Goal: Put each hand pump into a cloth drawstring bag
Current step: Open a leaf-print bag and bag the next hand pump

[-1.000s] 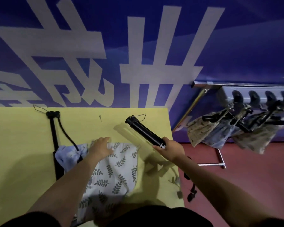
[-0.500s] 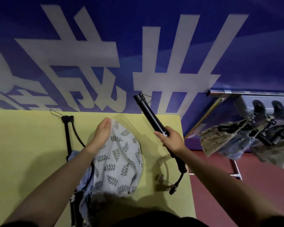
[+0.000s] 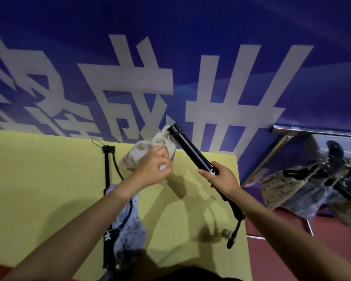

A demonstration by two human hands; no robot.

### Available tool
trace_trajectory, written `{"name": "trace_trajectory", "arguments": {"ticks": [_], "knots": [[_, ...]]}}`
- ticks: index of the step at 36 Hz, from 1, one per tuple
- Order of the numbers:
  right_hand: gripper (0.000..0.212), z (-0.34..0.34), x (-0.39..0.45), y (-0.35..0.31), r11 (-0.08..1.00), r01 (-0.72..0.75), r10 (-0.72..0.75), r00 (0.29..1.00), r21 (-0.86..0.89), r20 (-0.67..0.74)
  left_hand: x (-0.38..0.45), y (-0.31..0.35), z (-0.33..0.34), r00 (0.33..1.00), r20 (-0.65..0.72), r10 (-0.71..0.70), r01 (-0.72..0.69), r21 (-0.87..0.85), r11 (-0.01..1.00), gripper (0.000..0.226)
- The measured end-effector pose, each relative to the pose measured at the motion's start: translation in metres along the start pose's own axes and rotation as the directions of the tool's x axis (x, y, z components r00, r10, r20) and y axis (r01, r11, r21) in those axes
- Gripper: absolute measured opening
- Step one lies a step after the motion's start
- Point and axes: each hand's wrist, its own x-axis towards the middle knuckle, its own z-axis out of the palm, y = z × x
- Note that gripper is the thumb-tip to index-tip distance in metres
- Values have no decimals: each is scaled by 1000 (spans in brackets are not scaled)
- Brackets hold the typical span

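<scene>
The left hand (image 3: 157, 169) has its fingers curled tight round a bunched leaf-print bag (image 3: 148, 151), lifted clear of the yellow counter (image 3: 49, 179). The right hand (image 3: 221, 178) is wrapped round the barrel of a black hand pump (image 3: 190, 148), tilted with its top end up and to the left, right at the bag's raised edge; motion blur there hides whether the tip is inside the cloth or only touching it. The pump's hose (image 3: 234, 230) dangles below the right wrist, past the counter's edge.

On the counter lie one more pump (image 3: 107, 169) and one pale blue bag (image 3: 128, 224), overlapping it. At the right, several filled bags (image 3: 288, 183) hang from a rack (image 3: 312, 131), perhaps three; blur makes the count unsure.
</scene>
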Motion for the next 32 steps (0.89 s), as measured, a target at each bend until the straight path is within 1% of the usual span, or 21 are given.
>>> {"name": "trace_trajectory", "arguments": {"ticks": [2, 4, 7, 10, 12, 14, 17, 18, 19, 21, 24, 27, 30, 32], "knots": [[33, 0, -10, 9, 1000, -23, 23, 1000, -18, 14, -25, -5, 19, 999, 45, -20, 18, 46, 999, 32], [34, 0, -19, 19, 999, -40, 41, 999, -32, 36, -50, -5, 36, 995, 80, -52, 48, 50, 998, 31], [35, 0, -32, 33, 996, -74, 77, 995, -57, 68, -84, -1, 58, 969, 158, -192, 184, 69, 981, 29], [35, 0, -42, 45, 993, -93, 100, 990, -77, 95, -110, 1, 77, 910, 237, -340, 327, 94, 940, 28], [34, -1, -47, 49, 989, -104, 116, 986, -104, 119, -121, 3, 85, 850, 287, -442, 430, 106, 897, 28], [35, -3, -51, 51, 984, -115, 134, 981, -135, 141, -130, 2, 91, 761, 351, -545, 527, 155, 836, 25], [35, -4, -54, 55, 976, -142, 168, 973, -167, 156, -139, -2, 96, 623, 443, -644, 600, 258, 758, 8], [36, -5, -54, 58, 974, -147, 175, 971, -172, 164, -141, -4, 98, 585, 465, -664, 609, 288, 739, 12], [39, -5, -54, 61, 972, -150, 181, 968, -180, 174, -143, -6, 101, 554, 482, -679, 612, 317, 724, 24], [40, -6, -55, 70, 963, -149, 193, 962, -223, 191, -146, -6, 105, 516, 477, -712, 623, 362, 694, 41], [41, -5, -57, 82, 941, -151, 220, 953, -302, 208, -149, -4, 115, 524, 395, -755, 623, 427, 656, 51], [45, -5, -61, 90, 921, -133, 231, 944, -367, 237, -149, -3, 126, 541, 312, -781, 652, 432, 624, 58], [52, -6, -65, 96, 906, -88, 216, 938, -415, 271, -150, -4, 137, 546, 325, -772, 594, 499, 631, 49], [59, -9, -66, 101, 900, -40, 186, 936, -434, 299, -149, -5, 141, 554, 303, -775, 577, 532, 620, 31]]}}
